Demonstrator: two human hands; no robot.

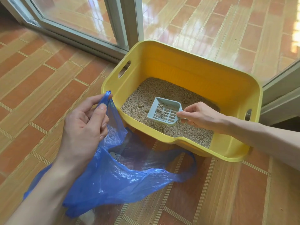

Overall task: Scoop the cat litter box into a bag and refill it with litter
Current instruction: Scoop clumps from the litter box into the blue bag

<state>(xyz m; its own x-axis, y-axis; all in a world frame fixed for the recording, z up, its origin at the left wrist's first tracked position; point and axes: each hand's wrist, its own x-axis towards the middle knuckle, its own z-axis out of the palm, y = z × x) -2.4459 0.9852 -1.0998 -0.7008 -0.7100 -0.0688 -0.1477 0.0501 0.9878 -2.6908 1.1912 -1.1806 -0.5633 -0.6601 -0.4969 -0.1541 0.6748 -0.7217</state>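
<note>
One yellow litter box [203, 75] on the tiled floor [32, 88], against a sliding door frame [126, 23]; two handle slots visible in its walls. One layer of beige litter [162, 91] inside, with at least three clumps [140, 104] beside one pale blue slotted scoop [164, 111]. Right hand [198, 116] closed on the scoop's handle, handle itself hidden under the fingers. Left hand [84, 125] pinching one handle of one blue plastic bag [116, 172] between thumb and fingers, just beside the box's near corner. Bag's other loop lying slack on the floor. Greyish lump inside the bag, hard to make out. Both forearms cut off by the frame.
</note>
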